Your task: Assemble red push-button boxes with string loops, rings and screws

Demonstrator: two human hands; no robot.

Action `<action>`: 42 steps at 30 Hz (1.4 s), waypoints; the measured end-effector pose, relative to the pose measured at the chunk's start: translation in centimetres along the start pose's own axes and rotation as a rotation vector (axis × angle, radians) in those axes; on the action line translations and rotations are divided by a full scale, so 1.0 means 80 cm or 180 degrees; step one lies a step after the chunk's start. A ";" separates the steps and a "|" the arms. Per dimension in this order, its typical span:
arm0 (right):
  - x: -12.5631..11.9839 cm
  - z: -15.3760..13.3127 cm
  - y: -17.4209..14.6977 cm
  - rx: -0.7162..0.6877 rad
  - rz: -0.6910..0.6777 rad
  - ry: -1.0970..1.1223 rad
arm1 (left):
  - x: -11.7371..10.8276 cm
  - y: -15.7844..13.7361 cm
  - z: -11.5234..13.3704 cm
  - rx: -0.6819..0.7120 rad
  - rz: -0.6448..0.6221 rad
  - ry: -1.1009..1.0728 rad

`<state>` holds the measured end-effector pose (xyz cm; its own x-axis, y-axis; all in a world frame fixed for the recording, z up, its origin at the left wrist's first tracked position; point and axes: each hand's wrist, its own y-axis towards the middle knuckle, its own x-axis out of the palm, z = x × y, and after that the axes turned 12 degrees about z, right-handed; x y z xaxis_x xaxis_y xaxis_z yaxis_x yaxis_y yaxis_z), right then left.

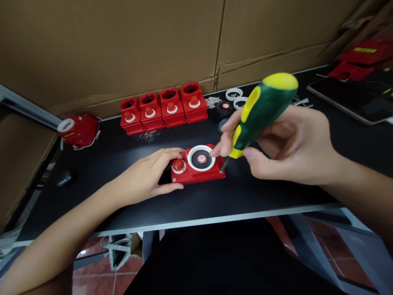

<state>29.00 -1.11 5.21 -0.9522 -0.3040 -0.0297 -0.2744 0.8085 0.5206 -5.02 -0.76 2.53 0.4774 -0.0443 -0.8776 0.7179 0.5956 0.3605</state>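
Note:
A red plastic housing (199,177) lies on the black table, with a white ring (190,159) around a black round speaker-like disc (200,162) and a small red dome (178,164) at its left. My left hand (155,170) grips the housing's left end between thumb and fingers. In my right hand (288,143) is a green and yellow screwdriver (266,107), tilted, its handle up to the right. The screwdriver's tip meets a screw (220,171) at the housing's front right corner. Another screw (174,180) shows at the front left corner.
Several red housings (170,107) stand in a row at the back. White rings (233,94), a black disc (225,107) and white pieces (212,101) lie beside them. Another red unit (80,130) sits left, a phone-like dark slab (350,96) right. Cardboard (138,45) walls the back.

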 end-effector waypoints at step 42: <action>-0.008 0.011 0.002 -0.0237 0.0295 -0.0601 | -0.004 0.002 0.002 -0.0079 -0.0078 0.0008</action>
<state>29.43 -0.36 4.53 -0.9830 -0.1248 -0.1344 -0.1805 0.7871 0.5899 -4.98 -0.80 2.88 0.4585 -0.0571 -0.8869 0.7165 0.6141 0.3309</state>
